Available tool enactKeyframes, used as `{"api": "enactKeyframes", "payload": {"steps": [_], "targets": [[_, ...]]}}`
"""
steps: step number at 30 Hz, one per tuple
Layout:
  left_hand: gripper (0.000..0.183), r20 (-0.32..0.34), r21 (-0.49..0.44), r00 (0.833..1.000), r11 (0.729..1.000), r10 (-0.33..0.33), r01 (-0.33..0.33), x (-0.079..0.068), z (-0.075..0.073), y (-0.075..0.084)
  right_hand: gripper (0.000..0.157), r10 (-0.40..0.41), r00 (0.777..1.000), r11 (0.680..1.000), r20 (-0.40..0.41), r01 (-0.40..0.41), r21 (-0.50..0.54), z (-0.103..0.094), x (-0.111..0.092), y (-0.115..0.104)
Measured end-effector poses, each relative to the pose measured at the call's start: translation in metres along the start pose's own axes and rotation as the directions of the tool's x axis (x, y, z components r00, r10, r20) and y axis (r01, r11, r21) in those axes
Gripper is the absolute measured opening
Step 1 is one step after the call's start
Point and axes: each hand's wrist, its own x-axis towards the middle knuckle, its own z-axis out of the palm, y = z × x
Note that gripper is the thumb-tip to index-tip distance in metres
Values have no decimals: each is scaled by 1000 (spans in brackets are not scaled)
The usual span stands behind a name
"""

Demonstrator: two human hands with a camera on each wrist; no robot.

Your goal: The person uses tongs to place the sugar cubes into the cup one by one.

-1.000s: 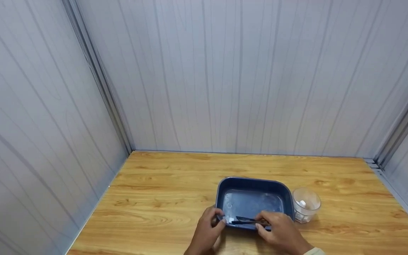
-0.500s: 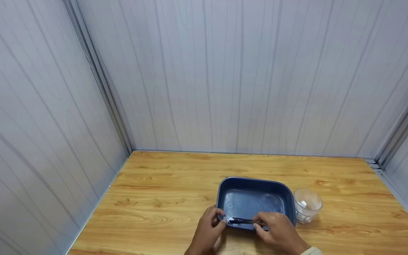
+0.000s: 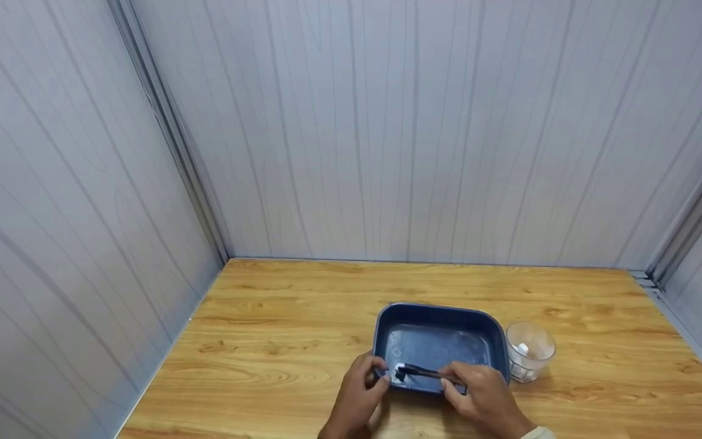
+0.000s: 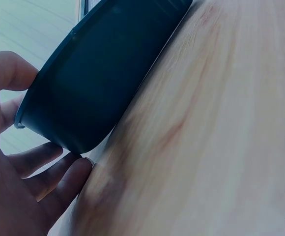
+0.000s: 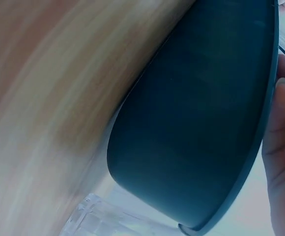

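My left hand (image 3: 356, 396) holds the near left corner of a dark blue rectangular tray (image 3: 442, 316), thumb and a finger at its rim. In the left wrist view, other fingers rest against the tray's outer wall (image 4: 93, 73). Over the tray's near side, my right hand (image 3: 486, 396) pinches black tweezers (image 3: 429, 372), tips pointing left. A small white piece (image 3: 400, 367) shows at the tips inside the near left corner; whether they grip it I cannot tell. The right wrist view shows the right thumb (image 5: 281, 108) beside the rim, with the tweezers mostly hidden.
Close to the tray's right side stands a clear glass (image 3: 531, 352) with white pieces in it. The wooden table (image 3: 278, 317) meets a pale panel wall (image 3: 387, 152) at the back, with more panels to the left and right.
The tweezers' tips have shifted from the near wall slightly up and inward in the tray, and a white piece now shows at them. The left hand has stayed on the tray's corner.
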Motion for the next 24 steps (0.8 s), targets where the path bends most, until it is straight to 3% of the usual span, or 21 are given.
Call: {"api": "enactKeyframes", "payload": {"steps": [6, 16, 17, 24], "targets": [[16, 5, 7, 1000, 1000, 4, -4, 1, 0, 0, 15, -6, 997, 1000, -73, 4, -20, -3, -2, 0], [14, -6, -19, 1000, 1000, -18, 18, 0, -1, 5, 19, 39, 994, 999, -98, -38, 11, -12, -5, -3], [14, -9, -18, 1000, 1000, -14, 14, 1, 1, -1, 20, 43, 993, 999, -106, -43, 6, -13, -6, -2], [13, 2, -42, 999, 998, -35, 35, 2, 1, 0, 20, 77, 985, 995, -152, -85, -50, -24, -10, 3]]}}
